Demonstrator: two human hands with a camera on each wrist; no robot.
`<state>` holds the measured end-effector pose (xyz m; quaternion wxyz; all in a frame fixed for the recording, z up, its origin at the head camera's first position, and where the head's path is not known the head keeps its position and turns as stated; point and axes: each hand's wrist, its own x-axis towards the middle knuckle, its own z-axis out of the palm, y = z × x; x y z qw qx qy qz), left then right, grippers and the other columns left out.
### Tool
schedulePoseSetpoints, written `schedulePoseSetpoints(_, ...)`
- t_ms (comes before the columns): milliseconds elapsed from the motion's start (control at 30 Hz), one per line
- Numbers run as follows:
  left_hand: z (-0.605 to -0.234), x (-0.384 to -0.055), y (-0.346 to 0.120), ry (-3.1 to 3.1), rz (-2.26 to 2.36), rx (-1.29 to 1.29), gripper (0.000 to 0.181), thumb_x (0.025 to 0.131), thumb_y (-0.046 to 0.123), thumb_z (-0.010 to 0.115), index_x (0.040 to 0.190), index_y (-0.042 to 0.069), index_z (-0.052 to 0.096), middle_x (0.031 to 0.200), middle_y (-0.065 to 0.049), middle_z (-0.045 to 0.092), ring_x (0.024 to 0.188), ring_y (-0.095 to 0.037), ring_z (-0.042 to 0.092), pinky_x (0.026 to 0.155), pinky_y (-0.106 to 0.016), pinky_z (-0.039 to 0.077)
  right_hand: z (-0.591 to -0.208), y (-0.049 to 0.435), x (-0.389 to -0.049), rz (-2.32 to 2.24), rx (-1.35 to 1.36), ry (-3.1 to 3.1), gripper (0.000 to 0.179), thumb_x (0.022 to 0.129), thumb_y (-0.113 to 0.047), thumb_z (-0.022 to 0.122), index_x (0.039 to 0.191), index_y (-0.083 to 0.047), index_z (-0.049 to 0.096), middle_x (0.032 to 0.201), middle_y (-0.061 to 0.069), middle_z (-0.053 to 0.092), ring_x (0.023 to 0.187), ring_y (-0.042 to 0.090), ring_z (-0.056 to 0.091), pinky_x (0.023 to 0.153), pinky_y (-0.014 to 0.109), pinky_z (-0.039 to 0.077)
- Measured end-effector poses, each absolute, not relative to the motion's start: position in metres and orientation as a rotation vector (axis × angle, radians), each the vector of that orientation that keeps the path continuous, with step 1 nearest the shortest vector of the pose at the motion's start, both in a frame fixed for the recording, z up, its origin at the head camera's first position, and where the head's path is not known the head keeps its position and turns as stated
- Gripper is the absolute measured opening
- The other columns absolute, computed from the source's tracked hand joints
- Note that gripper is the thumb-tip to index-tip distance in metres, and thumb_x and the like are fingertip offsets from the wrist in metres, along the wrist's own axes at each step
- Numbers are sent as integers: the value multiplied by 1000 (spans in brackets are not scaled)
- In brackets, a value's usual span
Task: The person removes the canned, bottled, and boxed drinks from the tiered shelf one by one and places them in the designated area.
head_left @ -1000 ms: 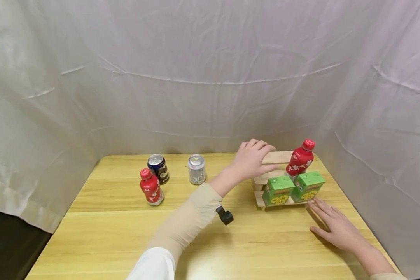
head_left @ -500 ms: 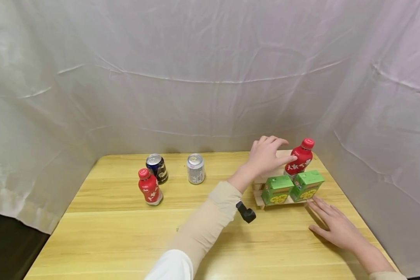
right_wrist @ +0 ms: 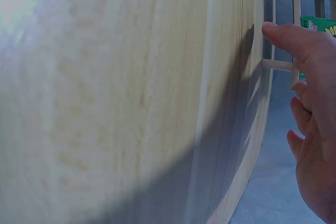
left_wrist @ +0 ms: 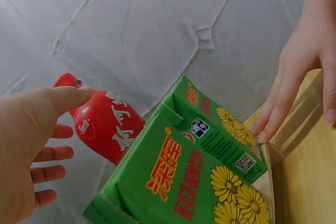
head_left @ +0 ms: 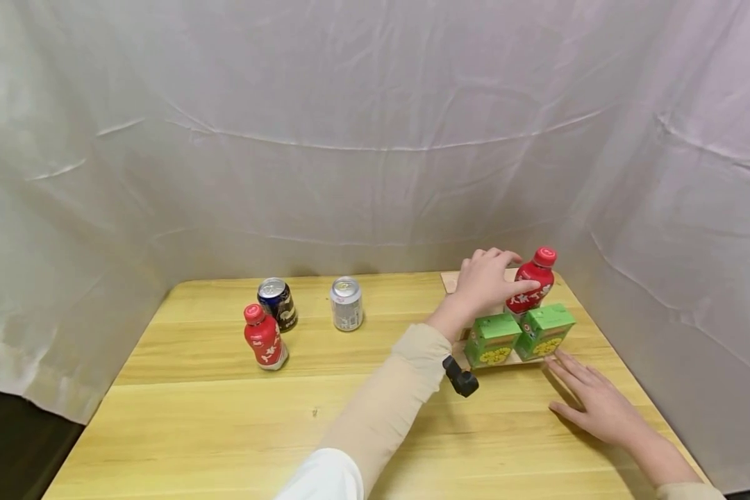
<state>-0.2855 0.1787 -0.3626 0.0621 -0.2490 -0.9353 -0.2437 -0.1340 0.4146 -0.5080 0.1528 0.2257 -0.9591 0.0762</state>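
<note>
My left hand (head_left: 486, 281) reaches over the wooden rack, fingers spread, at the left side of a red bottle (head_left: 533, 286) standing on the rack. In the left wrist view the thumb overlaps the bottle's (left_wrist: 110, 124) shoulder, while the other fingers stay apart from it. Two green drink cartons (head_left: 494, 340) with yellow flowers stand on the front step of the rack (head_left: 450, 279), before the bottle. My right hand (head_left: 600, 406) lies low by the rack's front right corner, fingers extended, fingertips at its edge. The left hand and forearm hide part of the rack.
Left on the wooden table (head_left: 225, 430) stand a second red bottle (head_left: 265, 338), a dark can (head_left: 278, 303) just behind it, and a silver can (head_left: 346, 304) to their right. Grey cloth (head_left: 375, 194) hangs behind and at both sides.
My left hand has moved right across the rack to the red bottle, its thumb coming over the bottle's side. The right hand has stayed at the rack's corner.
</note>
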Motion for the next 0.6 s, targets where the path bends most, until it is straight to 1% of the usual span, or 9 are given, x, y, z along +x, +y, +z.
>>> schedulePoseSetpoints(133,-364,-286,186,-2836,-711,-744,58,81,74,56,129,42,55,129,19,56,114,-6,47,87,-26,39,-507,415,-133,215,653,-2747,76,81,-34,76,147,-14,43,154,17,38,145,-6,4,113,10,-12)
schedulePoseSetpoints(333,-365,-286,195,-2839,-719,-721,62,78,74,60,129,39,55,123,16,59,107,-6,48,82,-25,39,-504,413,-132,224,647,-2746,75,80,-34,77,145,-14,45,153,17,40,142,-11,3,112,9,-11)
schedulePoseSetpoints(400,-365,-287,198,-2843,-722,-716,62,78,73,61,129,38,55,121,16,59,105,-6,48,82,-25,40,-503,413,-132,224,642,-2749,75,80,-34,77,145,-14,45,153,17,40,143,-9,4,112,9,-11)
schedulePoseSetpoints(533,-367,-287,202,-2867,-733,-707,63,77,70,64,130,36,54,120,16,59,105,-6,47,83,-25,41,-503,412,-132,222,636,-2753,76,81,-34,77,146,-14,44,152,17,40,147,0,12,112,10,-11)
schedulePoseSetpoints(600,-369,-288,204,-2873,-736,-707,64,77,70,65,130,36,54,121,16,59,105,-6,47,84,-25,41,-504,413,-132,219,633,-2752,76,80,-34,77,146,-15,44,152,17,41,147,2,14,112,10,-11)
